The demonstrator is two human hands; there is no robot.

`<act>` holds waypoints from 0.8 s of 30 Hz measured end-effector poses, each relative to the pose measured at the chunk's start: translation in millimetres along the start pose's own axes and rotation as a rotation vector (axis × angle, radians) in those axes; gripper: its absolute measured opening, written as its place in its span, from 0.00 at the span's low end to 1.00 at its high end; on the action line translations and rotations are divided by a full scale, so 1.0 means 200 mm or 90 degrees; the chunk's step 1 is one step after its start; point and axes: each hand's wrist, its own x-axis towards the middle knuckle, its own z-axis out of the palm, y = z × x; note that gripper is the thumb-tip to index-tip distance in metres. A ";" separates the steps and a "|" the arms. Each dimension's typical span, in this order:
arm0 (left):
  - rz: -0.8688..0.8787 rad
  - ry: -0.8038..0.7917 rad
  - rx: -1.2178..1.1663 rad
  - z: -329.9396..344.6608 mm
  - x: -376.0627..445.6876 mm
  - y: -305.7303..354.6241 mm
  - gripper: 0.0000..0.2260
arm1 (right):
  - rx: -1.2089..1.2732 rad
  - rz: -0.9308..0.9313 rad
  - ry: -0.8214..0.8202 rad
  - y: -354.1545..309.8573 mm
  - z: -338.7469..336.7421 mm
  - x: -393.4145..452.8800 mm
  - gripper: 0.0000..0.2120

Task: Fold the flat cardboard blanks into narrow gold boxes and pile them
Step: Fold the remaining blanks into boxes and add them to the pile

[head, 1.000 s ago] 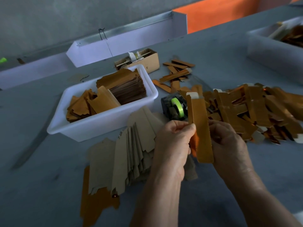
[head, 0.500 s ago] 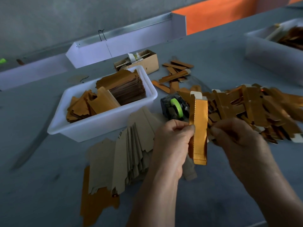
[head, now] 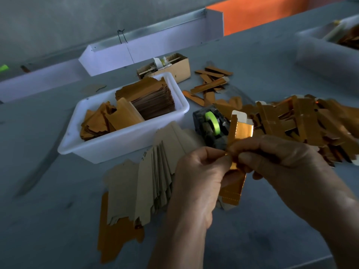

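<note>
Hands meet at middle of gold box blank [head: 236, 152], held above grey table [head: 58, 220] in front of tape dispenser [head: 210, 127]. Left hand [head: 196, 177] pinches left edge, fingers curled; right hand [head: 275, 158] curled around right side. Best to press along scored creases, keep walls square, tuck white top flap [head: 239, 114] last, then drop onto pile of folded boxes [head: 303, 123] at right. No readable writing or brand anywhere.
</note>
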 end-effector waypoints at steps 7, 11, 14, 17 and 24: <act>0.016 -0.036 -0.005 0.00 -0.02 0.00 0.05 | -0.068 0.035 0.056 -0.03 0.01 0.01 0.15; 0.008 -0.067 -0.021 -0.02 -0.02 0.00 0.05 | -0.082 0.048 0.065 -0.04 0.02 0.01 0.13; 0.008 -0.081 -0.023 -0.02 -0.02 0.00 0.05 | -0.109 0.045 0.062 -0.04 0.02 0.01 0.13; 0.021 -0.039 -0.024 -0.01 -0.02 -0.02 0.06 | -0.142 0.053 0.055 -0.05 0.03 0.01 0.14; 0.085 0.045 0.056 0.04 -0.04 -0.05 0.10 | -0.280 0.080 0.087 -0.11 0.06 0.00 0.13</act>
